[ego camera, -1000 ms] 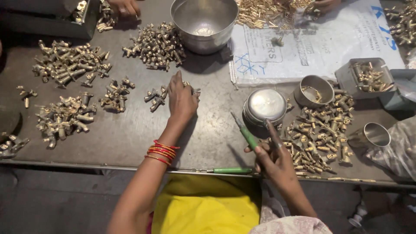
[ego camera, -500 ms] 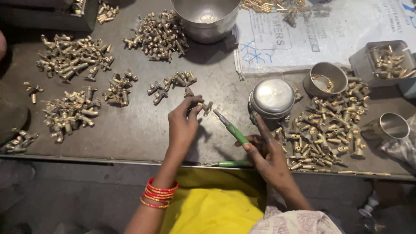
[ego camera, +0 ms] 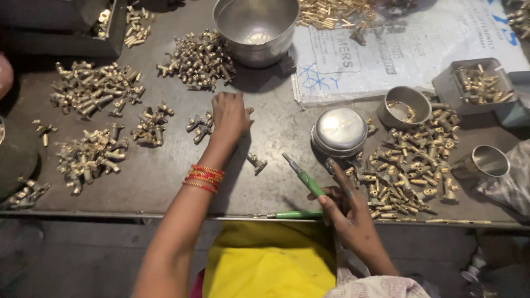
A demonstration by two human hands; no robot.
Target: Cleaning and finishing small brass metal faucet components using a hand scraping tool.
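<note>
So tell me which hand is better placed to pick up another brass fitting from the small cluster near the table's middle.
Left. The left hand rests palm down right beside the small cluster of brass fittings, seemingly touching it. The right hand is nearer the table edge and already holds a green-handled screwdriver.

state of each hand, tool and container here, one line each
left hand: flat on small brass fittings
right hand: gripping green-handled screwdriver
second green screwdriver: lying at table edge
large steel bowl: upright, nearly empty
round steel tin: lidded
small steel cup: tipped over
</note>
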